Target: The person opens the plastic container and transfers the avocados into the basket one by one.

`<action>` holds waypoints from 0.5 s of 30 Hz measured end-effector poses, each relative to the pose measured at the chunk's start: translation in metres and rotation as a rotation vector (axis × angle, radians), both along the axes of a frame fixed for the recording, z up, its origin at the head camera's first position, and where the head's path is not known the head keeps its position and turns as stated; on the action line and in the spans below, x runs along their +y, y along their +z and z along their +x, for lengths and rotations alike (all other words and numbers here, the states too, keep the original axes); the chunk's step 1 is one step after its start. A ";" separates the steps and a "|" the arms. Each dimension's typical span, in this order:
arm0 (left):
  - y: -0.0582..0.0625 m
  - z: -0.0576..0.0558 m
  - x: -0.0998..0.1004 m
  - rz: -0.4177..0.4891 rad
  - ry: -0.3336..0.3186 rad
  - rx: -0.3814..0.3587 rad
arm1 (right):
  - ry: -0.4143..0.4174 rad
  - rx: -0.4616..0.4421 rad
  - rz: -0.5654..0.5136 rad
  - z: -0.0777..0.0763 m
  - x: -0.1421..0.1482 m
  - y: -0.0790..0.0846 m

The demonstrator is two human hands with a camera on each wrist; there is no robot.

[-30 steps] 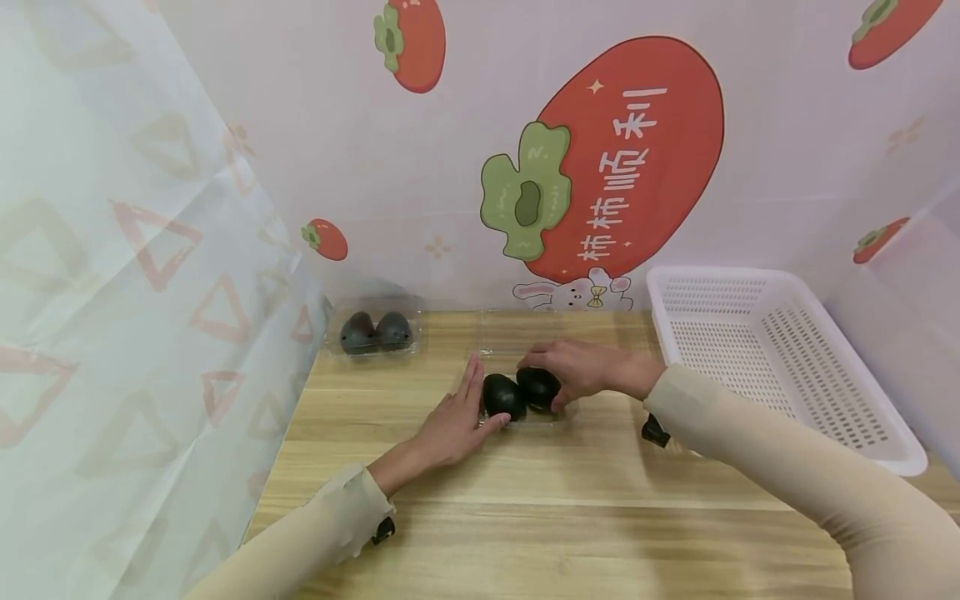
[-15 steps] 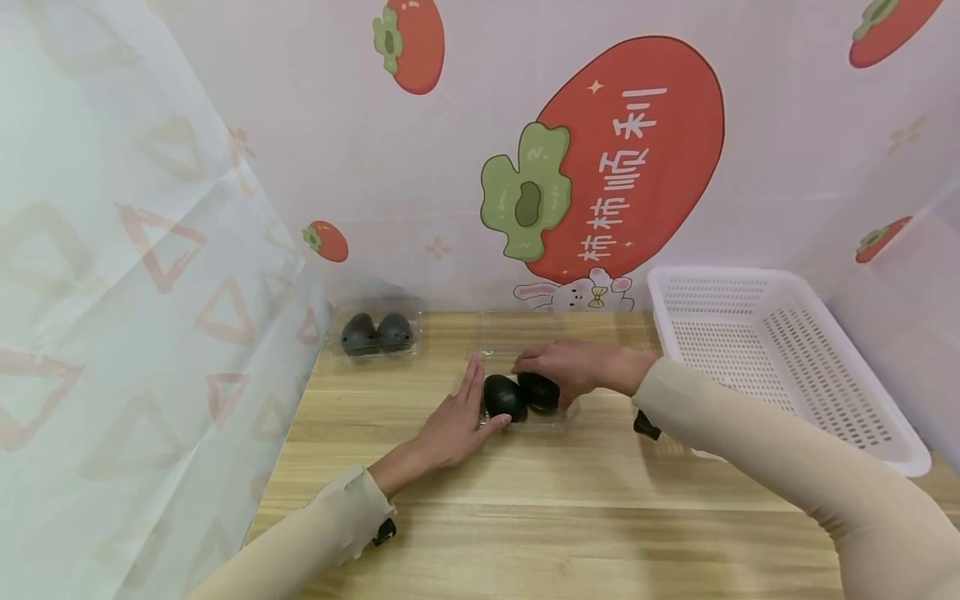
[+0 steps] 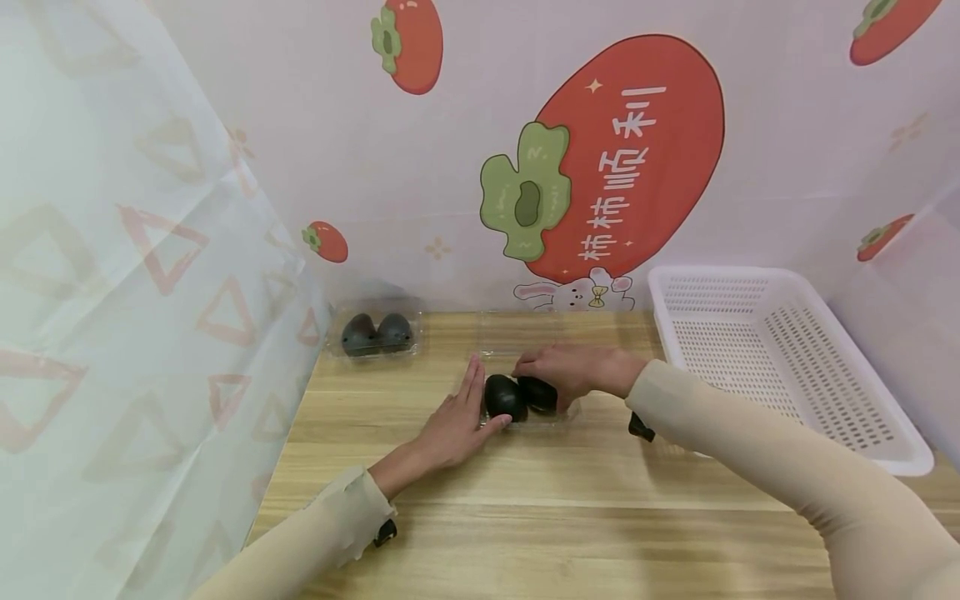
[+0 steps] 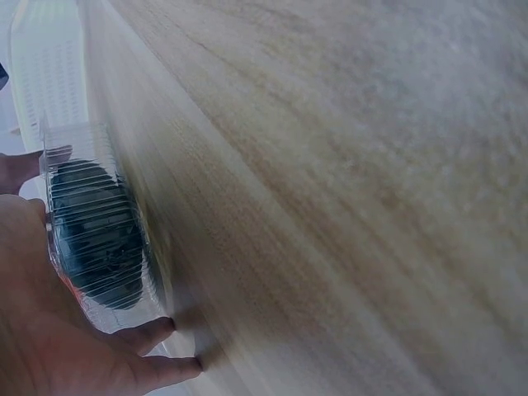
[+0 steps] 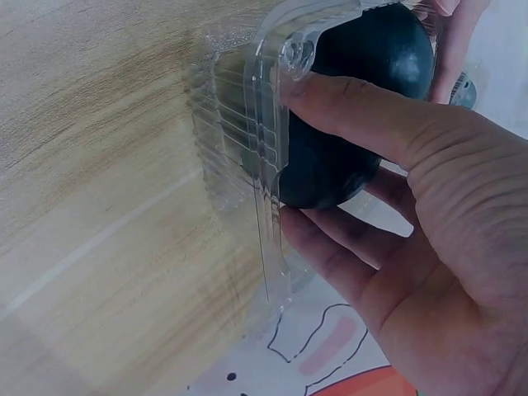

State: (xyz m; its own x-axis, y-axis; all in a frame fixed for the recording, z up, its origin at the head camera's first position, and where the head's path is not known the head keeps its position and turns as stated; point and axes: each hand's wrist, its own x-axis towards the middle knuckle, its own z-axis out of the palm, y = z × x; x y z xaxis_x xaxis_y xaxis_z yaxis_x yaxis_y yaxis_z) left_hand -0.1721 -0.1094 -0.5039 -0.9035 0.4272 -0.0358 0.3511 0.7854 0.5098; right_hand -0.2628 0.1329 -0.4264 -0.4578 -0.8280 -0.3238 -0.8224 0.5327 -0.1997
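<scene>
Two dark, egg-shaped avocados sit side by side in a clear plastic clamshell box [image 4: 82,136] whose lid lies folded back toward the wall. The left hand [image 3: 450,425] lies along the box's left side, its fingers straight and its thumb at the front rim beside the left avocado [image 3: 504,398]. Around the right avocado [image 3: 537,394] curl the thumb and fingers of the right hand [image 3: 573,371], palm downward. The right wrist view shows this avocado [image 5: 330,165] at the box rim, with the right thumb across it and the fingertips beneath.
At the back left stands another clear box [image 3: 375,350] with two dark avocados inside. A white perforated basket [image 3: 667,333] is at the right, close to the right forearm. Behind the wooden table [image 3: 525,533] rises a wall with persimmon pictures.
The right hand has shifted slightly left with its avocado, which now shows less beneath the fingers. The left hand stays in place.
</scene>
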 end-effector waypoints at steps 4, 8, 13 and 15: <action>0.000 0.001 0.000 0.000 0.004 0.000 | -0.009 -0.011 0.017 -0.002 -0.001 -0.002; 0.000 0.001 0.000 0.000 0.005 -0.002 | -0.019 -0.035 0.030 -0.003 -0.003 -0.003; 0.001 0.001 0.001 -0.004 0.006 -0.001 | -0.045 -0.058 0.047 -0.004 -0.004 -0.001; 0.001 0.001 0.001 -0.002 0.007 0.001 | -0.054 -0.062 0.053 -0.003 -0.004 -0.001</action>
